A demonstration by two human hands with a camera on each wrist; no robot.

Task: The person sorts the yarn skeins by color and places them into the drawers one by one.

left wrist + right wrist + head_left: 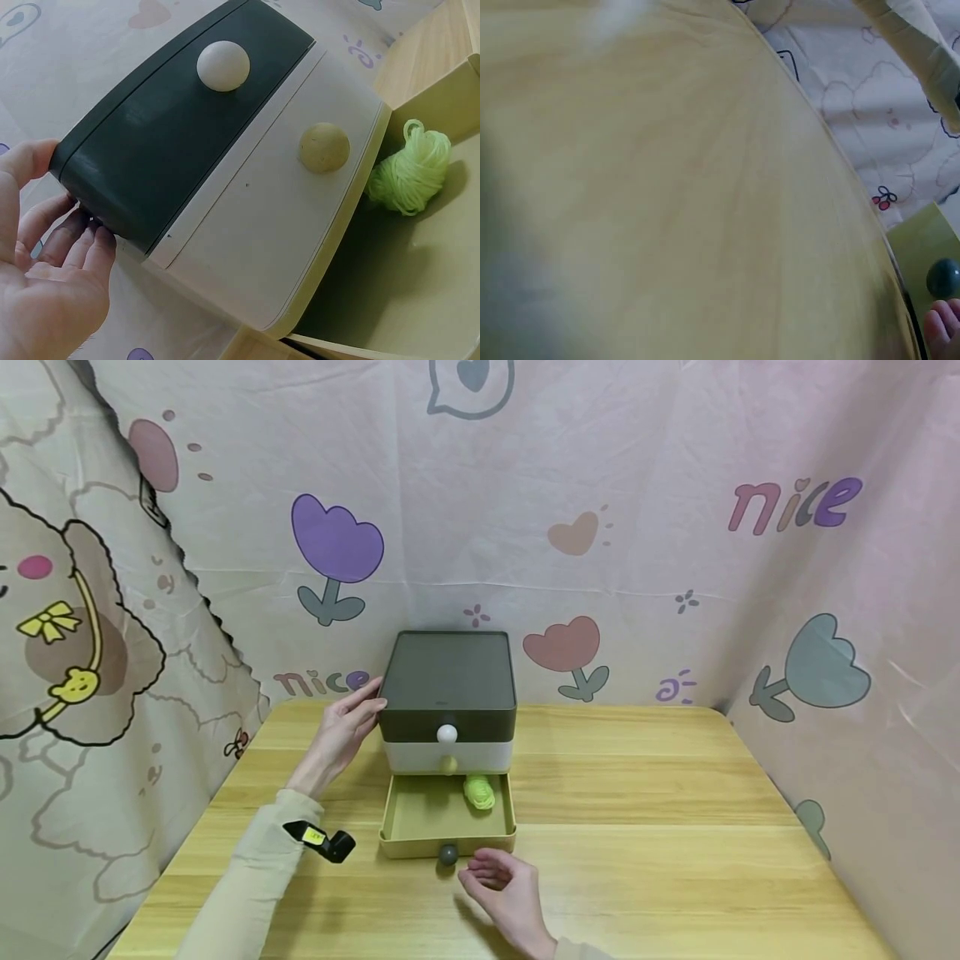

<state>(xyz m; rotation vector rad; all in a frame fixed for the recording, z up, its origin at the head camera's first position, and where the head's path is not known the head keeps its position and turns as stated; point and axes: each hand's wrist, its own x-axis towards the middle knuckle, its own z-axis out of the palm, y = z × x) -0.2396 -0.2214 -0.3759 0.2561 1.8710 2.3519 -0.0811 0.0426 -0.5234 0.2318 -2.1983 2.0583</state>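
Observation:
A small drawer cabinet point(447, 677) with a dark green-grey top stands on the table, its upper dark drawer and white middle drawer point(232, 225) closed. The yellow-green bottom drawer point(420, 810) is pulled out, and a ball of lime-green yarn point(479, 792) lies at its back right. My left hand point(347, 731) touches the left side of the dark upper part, thumb near the front corner. Just right of the bottom drawer's dark grey knob point(447, 855) is my right hand point(510, 893), fingers loosely bent, nothing held. Only its fingertips point(937, 330) show in the right wrist view.
The wooden table point(637, 835) extends to both sides of the cabinet. Printed cloth point(637, 468) hangs behind and at both sides. A white knob point(223, 66) and a yellowish knob point(324, 148) stick out from the closed drawers.

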